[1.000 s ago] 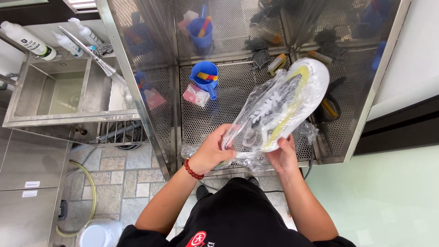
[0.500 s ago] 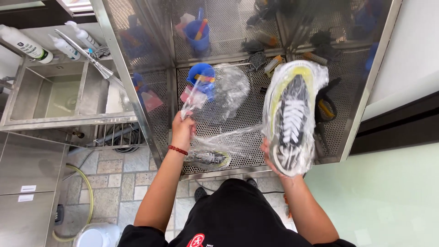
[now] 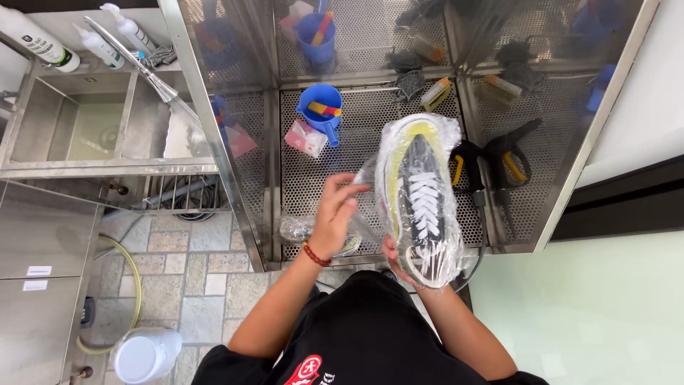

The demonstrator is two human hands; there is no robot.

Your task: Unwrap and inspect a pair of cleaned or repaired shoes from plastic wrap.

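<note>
My left hand [image 3: 335, 214] is raised over the mesh, fingers curled round a loose tail of clear plastic film [image 3: 367, 214] that runs off to the right. My right hand [image 3: 396, 258] sits low, under the near end of a sneaker [image 3: 422, 199], cupping it from beneath; only a few fingers show, so I judge it a firm grasp on the shoe without seeing the whole grip. The sneaker is black with white laces and a yellow-trimmed white sole, fully wrapped in the film. Its long axis runs away from me, one end at my right hand and the other out over the perforated steel work surface [image 3: 356, 142]. It lies just right of my left hand, joined to it by the film; the right hand is the one actually bearing it.

Further out, a blue cup [image 3: 322, 107] with tools stands on the mesh, with a small pink packet [image 3: 305, 137] beside it. Black-and-yellow spray guns [image 3: 499, 160] lie right of the shoe. A steel sink [image 3: 78, 128] is off to my left.
</note>
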